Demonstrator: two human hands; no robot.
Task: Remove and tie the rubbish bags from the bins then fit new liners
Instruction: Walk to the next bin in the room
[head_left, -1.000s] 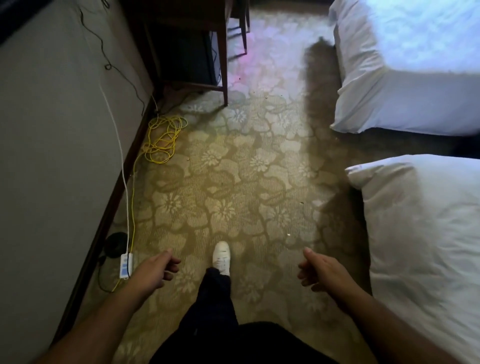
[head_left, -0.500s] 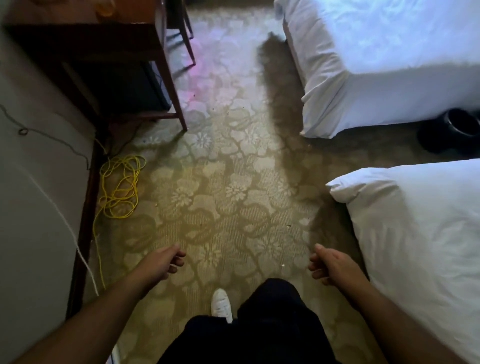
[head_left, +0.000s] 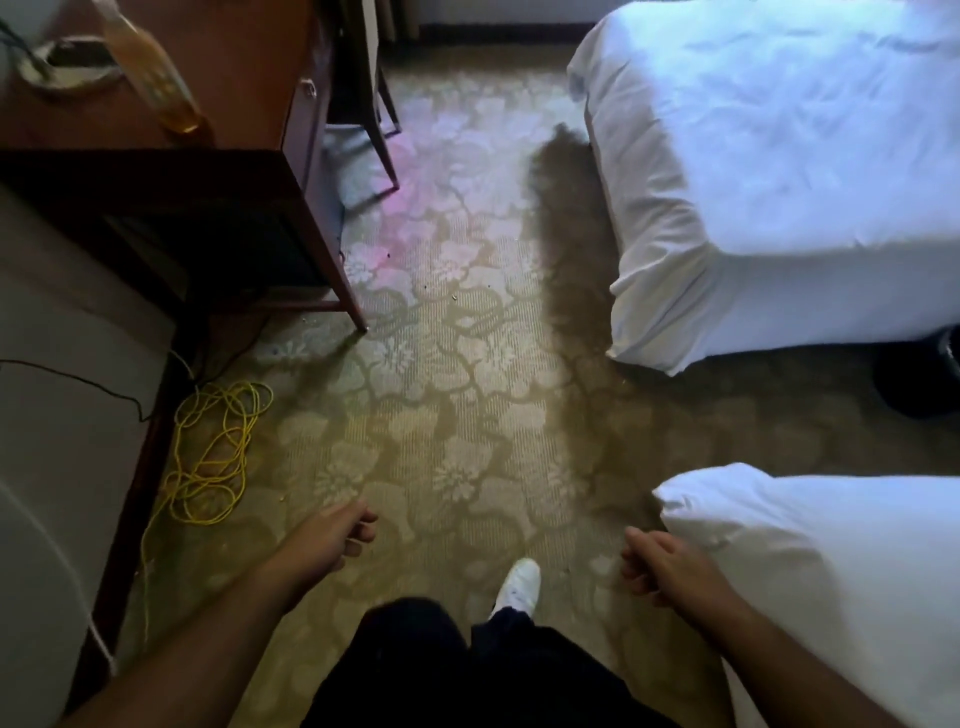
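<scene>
My left hand (head_left: 332, 535) hangs low at the left over the patterned carpet, fingers loosely curled, with nothing in it. My right hand (head_left: 662, 569) hangs at the right beside the near bed, also loosely curled and empty. A dark round bin (head_left: 922, 371) shows at the right edge in the gap between the two beds, mostly cut off by the frame. I see no rubbish bag or liner in view.
Two white beds stand at the right, the far bed (head_left: 769, 171) and the near bed (head_left: 831, 566). A wooden desk (head_left: 249, 104) with a bottle (head_left: 153, 73) stands at the upper left. Yellow cable (head_left: 215, 452) lies coiled by the left wall. My white shoe (head_left: 519, 584) steps on the floral carpet.
I have walked forward along the carpet: desk, cable and beds have come nearer and the bin has slid to the right edge. Both hands stay curled and empty.
</scene>
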